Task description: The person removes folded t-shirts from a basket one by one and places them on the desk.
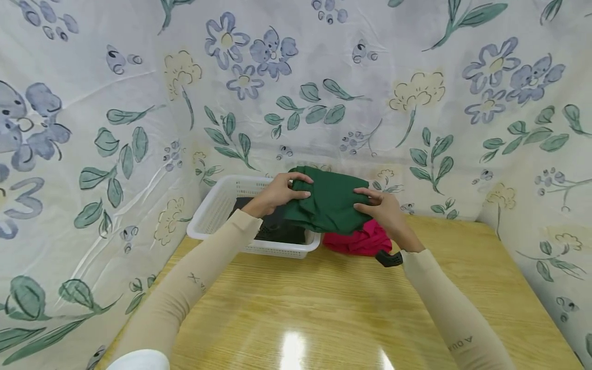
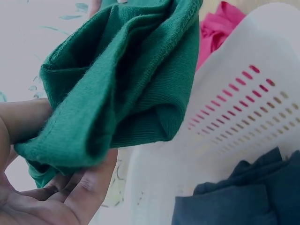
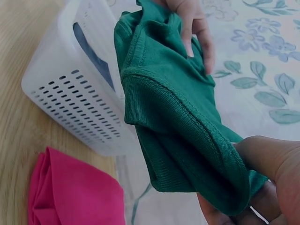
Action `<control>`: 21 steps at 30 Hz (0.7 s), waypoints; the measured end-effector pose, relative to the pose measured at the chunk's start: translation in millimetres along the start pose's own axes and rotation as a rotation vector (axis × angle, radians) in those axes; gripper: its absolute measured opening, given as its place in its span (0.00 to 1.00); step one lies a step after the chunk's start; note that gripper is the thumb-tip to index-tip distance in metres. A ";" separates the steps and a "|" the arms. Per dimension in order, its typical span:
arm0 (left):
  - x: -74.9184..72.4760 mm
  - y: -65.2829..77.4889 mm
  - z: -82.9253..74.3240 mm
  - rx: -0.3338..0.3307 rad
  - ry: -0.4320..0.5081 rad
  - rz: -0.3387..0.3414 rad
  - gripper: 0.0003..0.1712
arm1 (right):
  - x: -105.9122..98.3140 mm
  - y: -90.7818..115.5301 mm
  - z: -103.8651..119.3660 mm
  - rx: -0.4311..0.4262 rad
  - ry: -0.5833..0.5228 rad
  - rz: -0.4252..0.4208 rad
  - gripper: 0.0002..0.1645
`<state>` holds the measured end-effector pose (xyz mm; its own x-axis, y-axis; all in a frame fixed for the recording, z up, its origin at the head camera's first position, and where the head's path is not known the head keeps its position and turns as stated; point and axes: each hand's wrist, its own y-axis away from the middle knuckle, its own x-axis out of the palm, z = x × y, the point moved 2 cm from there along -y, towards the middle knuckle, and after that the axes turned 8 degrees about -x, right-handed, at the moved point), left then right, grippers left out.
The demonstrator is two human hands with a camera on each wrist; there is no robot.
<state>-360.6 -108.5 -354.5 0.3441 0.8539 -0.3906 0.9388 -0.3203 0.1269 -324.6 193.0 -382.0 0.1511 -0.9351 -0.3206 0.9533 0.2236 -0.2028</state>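
Observation:
A folded green garment (image 1: 335, 200) is held up between both hands, over the right end of a white basket (image 1: 282, 250) and partly over a pink-red cloth (image 1: 358, 242). My left hand (image 1: 279, 194) grips its left end, fingers on top. The right hand (image 1: 383, 209) pinches the opposite end; in the right wrist view the thumb lies on one face of the green garment (image 3: 183, 122) and fingers go underneath. In the left wrist view, its folded layers and ribbed edge show close up. Dark folded cloth (image 2: 229, 206) lies inside the basket.
The pink-red cloth lies folded on the wooden table (image 1: 324, 303), just right of the basket. A flower-print curtain (image 1: 324, 103) hangs behind and on both sides. A black wrist device (image 1: 389, 258) sits at the right wrist.

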 end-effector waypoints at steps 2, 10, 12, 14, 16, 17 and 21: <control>3.7 -2.3 -1.5 0.001 0.004 0.002 0.21 | -4.1 1.7 -1.9 0.003 0.009 -0.003 0.27; 17.7 -9.3 -9.3 0.030 0.007 0.018 0.20 | -18.1 7.7 -5.3 0.032 -0.004 -0.029 0.28; 21.4 -10.9 -11.1 0.033 0.019 0.025 0.20 | -21.3 9.9 -5.6 0.030 -0.001 -0.034 0.28; 24.8 -13.1 -11.7 0.034 0.020 0.029 0.20 | -24.6 12.0 -6.7 0.028 -0.007 -0.032 0.28; 28.6 -15.1 -12.4 0.036 0.020 0.031 0.20 | -28.0 13.8 -8.8 0.025 -0.012 -0.032 0.28; 30.7 -16.0 -12.8 0.040 0.019 0.035 0.20 | -29.8 14.7 -9.9 0.024 -0.012 -0.035 0.28; 39.7 -18.2 -15.0 0.049 0.022 0.048 0.20 | -37.4 18.6 -14.4 0.024 -0.001 -0.041 0.29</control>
<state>-363.8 -62.5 -358.7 0.3894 0.8457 -0.3649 0.9194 -0.3804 0.0996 -316.3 236.1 -387.1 0.1118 -0.9437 -0.3113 0.9647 0.1782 -0.1938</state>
